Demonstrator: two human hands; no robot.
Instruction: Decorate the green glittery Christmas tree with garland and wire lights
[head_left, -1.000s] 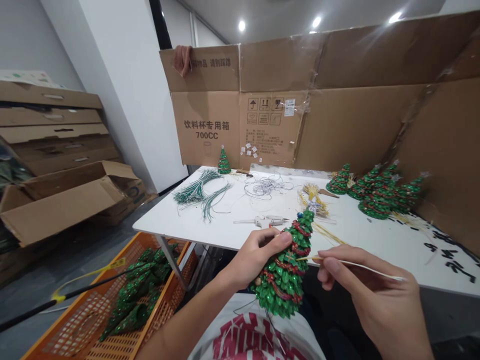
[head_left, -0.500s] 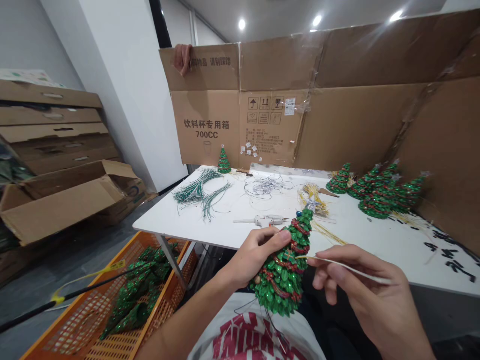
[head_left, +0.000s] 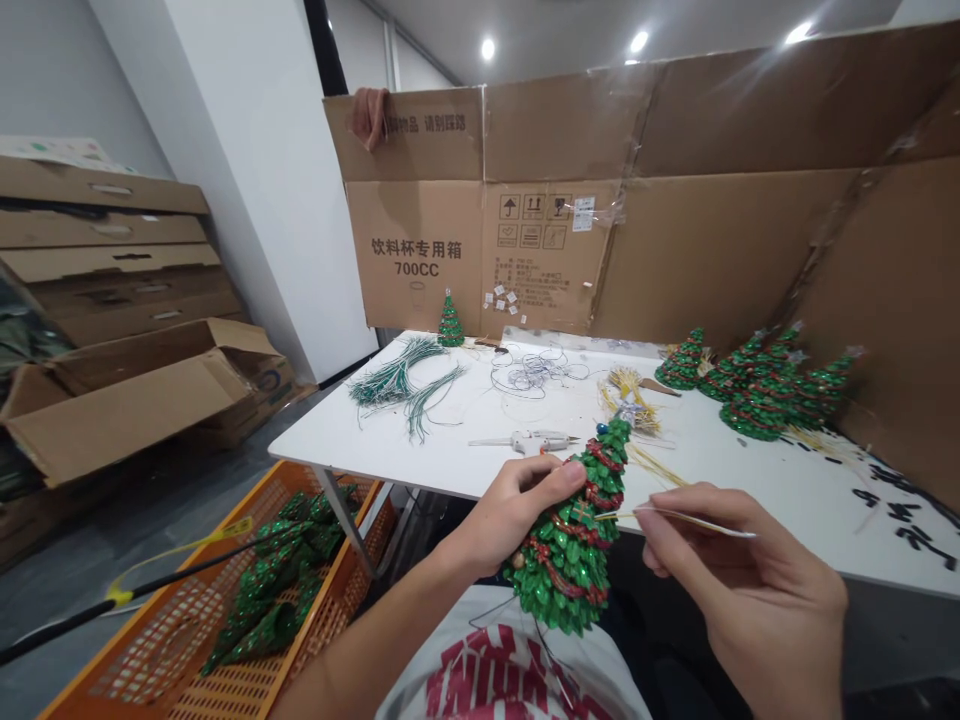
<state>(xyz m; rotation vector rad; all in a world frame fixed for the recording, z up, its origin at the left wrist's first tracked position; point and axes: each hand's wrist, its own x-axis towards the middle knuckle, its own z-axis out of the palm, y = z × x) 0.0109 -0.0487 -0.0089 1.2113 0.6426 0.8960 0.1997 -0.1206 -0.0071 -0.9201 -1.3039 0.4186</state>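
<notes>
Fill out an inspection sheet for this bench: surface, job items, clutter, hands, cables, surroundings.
Surface: white table, with loose materials on top.
Job items: tree, tilted, held over the lap; thin strand, one end at the tree's side, attachment unclear.
Clutter: green wires, tangled wire, yellow bundle, glue gun, black bits.
Hands: left hand grips the tree; right hand pinches the strand between its fingers.
Cables: black cable, yellow-banded, crosses the crate in view; contact unclear.
Surroundings: cardboard wall behind; orange crate of green cones and open box at left.
</notes>
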